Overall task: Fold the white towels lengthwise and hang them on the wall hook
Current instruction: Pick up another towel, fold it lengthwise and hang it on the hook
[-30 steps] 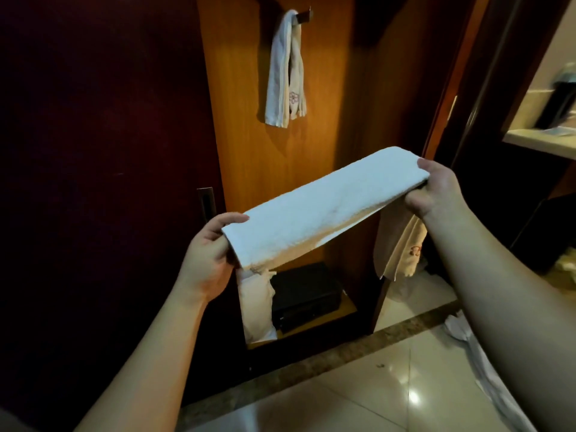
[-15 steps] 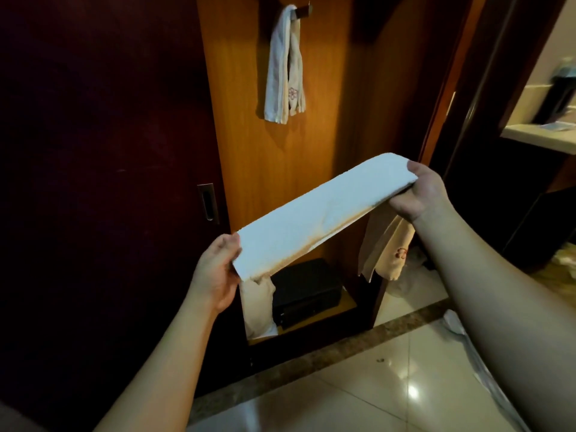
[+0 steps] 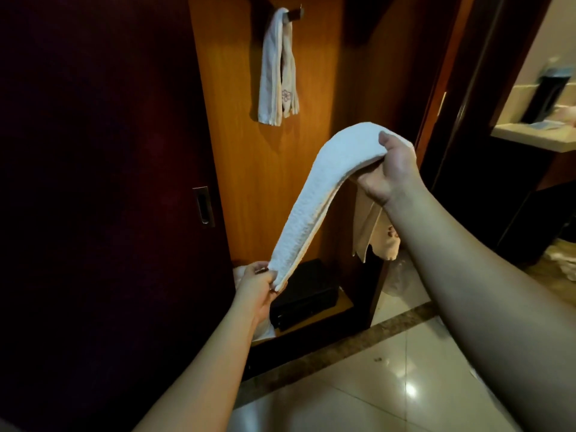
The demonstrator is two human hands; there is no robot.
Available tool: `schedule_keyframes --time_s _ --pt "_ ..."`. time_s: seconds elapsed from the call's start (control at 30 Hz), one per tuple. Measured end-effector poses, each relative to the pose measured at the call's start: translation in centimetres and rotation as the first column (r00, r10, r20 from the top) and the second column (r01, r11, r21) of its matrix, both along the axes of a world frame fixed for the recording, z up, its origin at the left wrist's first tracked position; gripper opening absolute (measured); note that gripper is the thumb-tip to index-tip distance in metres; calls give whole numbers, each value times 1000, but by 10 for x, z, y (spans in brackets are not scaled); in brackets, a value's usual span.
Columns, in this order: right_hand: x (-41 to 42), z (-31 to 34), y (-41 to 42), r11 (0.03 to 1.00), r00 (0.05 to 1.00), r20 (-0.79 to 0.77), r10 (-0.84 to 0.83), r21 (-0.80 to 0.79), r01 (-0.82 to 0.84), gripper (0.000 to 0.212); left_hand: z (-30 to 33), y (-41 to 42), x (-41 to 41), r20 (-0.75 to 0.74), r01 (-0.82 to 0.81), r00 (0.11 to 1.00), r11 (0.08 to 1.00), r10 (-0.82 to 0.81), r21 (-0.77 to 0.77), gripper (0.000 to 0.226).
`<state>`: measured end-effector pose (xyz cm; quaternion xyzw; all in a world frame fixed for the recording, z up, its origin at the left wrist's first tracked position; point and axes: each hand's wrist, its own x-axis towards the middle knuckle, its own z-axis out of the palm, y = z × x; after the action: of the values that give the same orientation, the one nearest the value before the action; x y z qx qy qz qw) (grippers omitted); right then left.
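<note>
1. Step in hand: folded towel (image 3: 314,201) held as a narrow strip, ready for hanging; fold looks complete.
2. Right hand (image 3: 388,169) pinches the upper end, thumb on top, fingers curled beneath; a short tail hangs below the palm.
3. Left hand (image 3: 257,283) pinches the lower end at 7 o'clock from the right hand; strip sags between them.
4. Hook (image 3: 294,14) sits at 11 o'clock from the right hand, well apart, already carrying one hung towel (image 3: 276,73).
5. Next move, judged: raise the strip to the hook and drape its middle over, beside the hung towel, ends even.
6. Risk: layers may slip apart if either pinch loosens.
</note>
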<state>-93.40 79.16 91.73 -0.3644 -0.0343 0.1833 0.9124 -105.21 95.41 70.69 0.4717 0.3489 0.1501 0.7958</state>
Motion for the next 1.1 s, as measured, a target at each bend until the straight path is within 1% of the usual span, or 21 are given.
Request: schedule_keyframes --time_s 0.07,0.13,0.17,0.2,0.23,0.27,0.33,0.37,0.43,0.5,0.53,0.57,0.67,0.73,0.77,0.8,0.87,0.93,1.0,1.03,1.1 --pt "-3 3 6 999 1000 24 11 -31 -10 42 4 -6 6 -129 15 992 998 -7 63 34" --pt "-4 8 13 998 998 65 28 -54 -24 44 16 -12 7 -162 -22 986 990 45 141 30" --pt "-6 11 15 997 995 91 35 -66 -29 42 27 -16 5 -116 -86 987 980 108 179 24" --pt "-6 13 18 997 993 115 39 -78 -30 41 39 -22 3 -31 -149 987 968 159 201 17" --pt "-8 15 21 995 990 133 44 -96 -31 40 55 -31 -1 74 -175 984 965 163 197 15" --pt "-8 16 24 993 987 151 50 -109 -34 42 73 -41 -5 188 -147 976 973 113 178 23" --pt "-8 21 31 992 983 169 64 -122 -43 46 105 -61 -8 365 17 927 981 -89 194 43" --pt "-9 24 35 991 983 172 65 -125 -44 47 118 -68 -7 389 101 901 965 -193 244 52" --pt "-8 30 41 990 981 180 72 -133 -48 46 139 -80 1 354 224 871 918 -339 328 69" --pt "-6 37 46 990 978 191 85 -128 -61 45 156 -86 14 344 274 850 893 -399 358 74" --pt "-3 40 48 991 976 197 89 -112 -68 44 165 -88 20 381 262 838 900 -391 348 68" --pt "-1 43 49 993 976 195 93 -95 -75 40 172 -89 27 433 237 823 915 -368 327 58" --pt "11 51 49 997 979 189 75 -49 -67 14 193 -84 52 566 127 788 963 -244 238 32" --pt "20 55 48 998 979 202 38 -50 -29 17 204 -74 71 633 59 761 987 -143 152 30" --pt "31 53 48 997 972 236 6 -81 13 14 210 -69 82 646 24 758 993 -94 118 31" --pt "42 51 49 986 958 284 -26 -151 71 12 213 -64 94 652 -15 757 996 -45 87 32" --pt "67 46 50 929 915 397 -74 -306 208 35 221 -54 120 660 -102 747 995 83 -9 35" --pt "94 39 49 862 876 474 -85 -406 303 57 229 -43 144 658 -161 729 981 190 -105 34" --pt "126 34 48 779 848 525 -68 -504 374 67 241 -34 168 664 -170 714 975 223 -144 33" --pt "144 32 49 753 850 525 -55 -537 380 69 247 -29 179 664 -176 710 972 234 -155 31" --pt "171 31 53 771 878 474 -70 -532 349 71 257 -21 198 649 -188 721 969 245 -157 22"
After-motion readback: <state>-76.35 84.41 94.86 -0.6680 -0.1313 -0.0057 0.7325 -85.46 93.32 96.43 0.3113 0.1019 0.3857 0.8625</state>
